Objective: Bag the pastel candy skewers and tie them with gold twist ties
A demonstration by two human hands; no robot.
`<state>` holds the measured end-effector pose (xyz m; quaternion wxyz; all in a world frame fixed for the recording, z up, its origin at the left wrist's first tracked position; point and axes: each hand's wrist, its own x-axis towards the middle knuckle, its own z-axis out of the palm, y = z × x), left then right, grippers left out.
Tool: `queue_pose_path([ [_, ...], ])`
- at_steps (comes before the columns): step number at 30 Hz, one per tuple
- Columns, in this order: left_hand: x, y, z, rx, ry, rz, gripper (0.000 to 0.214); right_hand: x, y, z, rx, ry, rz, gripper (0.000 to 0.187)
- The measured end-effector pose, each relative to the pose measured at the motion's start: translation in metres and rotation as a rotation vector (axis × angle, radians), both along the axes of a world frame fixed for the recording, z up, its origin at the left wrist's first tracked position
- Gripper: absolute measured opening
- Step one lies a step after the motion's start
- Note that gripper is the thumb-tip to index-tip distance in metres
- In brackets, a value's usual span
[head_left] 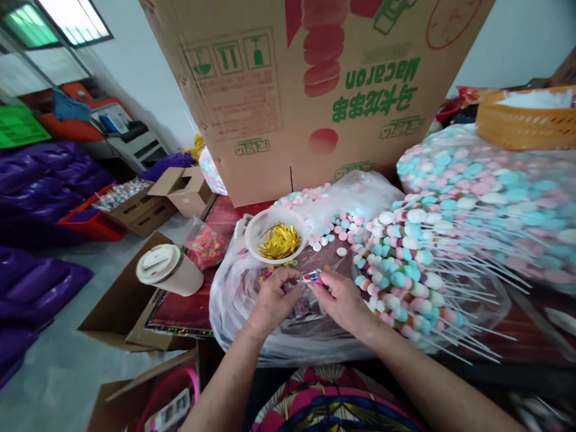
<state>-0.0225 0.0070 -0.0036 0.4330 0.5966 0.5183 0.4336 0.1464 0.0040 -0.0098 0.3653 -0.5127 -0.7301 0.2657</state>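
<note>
Both hands meet over the plastic-covered table, pinching a small shiny wrapper [310, 276] with white, blue and red print. My left hand [276, 299] grips its left end, fingers closed. At the other end, the thumb and fingers of my right hand [340, 300] are pressed together on it. Whether anything is inside the wrapper cannot be made out. Just beyond my left hand stands a white bowl [252, 222] of gold twist ties [280, 241]. To the right of my right hand lie many sticks threaded with pastel candies [399, 270]. Loose pink, blue and white candies [347, 227] lie behind.
A tall cardboard box [290, 147] rises at the back. On the left are a lidded cup [170, 270] and a bag of pink ring candies [206, 244]. A large bag of pastel candies [497, 185] with an orange basket [532, 127] fills the right.
</note>
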Motion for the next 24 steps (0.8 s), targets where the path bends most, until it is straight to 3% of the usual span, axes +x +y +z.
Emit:
queue_pose_path([
  [5, 0.015, 0.005, 0.009, -0.175, -0.078, -0.212, 0.025, 0.02, -0.006, 0.012, -0.079, 0.065, 0.059, 0.021],
  [8, 0.025, 0.001, 0.016, -0.166, -0.085, -0.31, 0.027, 0.025, -0.015, 0.016, -0.077, 0.119, 0.025, 0.024],
  [11, 0.037, -0.006, 0.013, -0.125, -0.073, -0.322, 0.025, 0.04, -0.022, 0.02, 0.017, 0.057, -0.065, 0.03],
  [14, 0.044, -0.009, 0.005, -0.029, 0.022, -0.232, 0.025, 0.09, -0.026, 0.027, 0.118, -0.093, -0.273, 0.032],
  [16, 0.046, -0.009, 0.001, 0.049, 0.057, -0.178, 0.026, 0.138, -0.028, 0.027, 0.179, -0.269, -0.421, 0.022],
  [19, 0.046, -0.005, -0.002, 0.166, 0.069, -0.185, 0.023, 0.2, -0.032, 0.01, 0.132, -0.711, -0.399, 0.019],
  [21, 0.045, -0.003, -0.002, 0.237, 0.072, -0.197, 0.017, 0.221, -0.033, -0.004, 0.069, -0.891, -0.343, 0.019],
  [24, 0.042, -0.002, 0.001, 0.273, 0.085, -0.23, 0.02, 0.226, -0.034, -0.008, 0.255, -0.824, -0.28, 0.02],
])
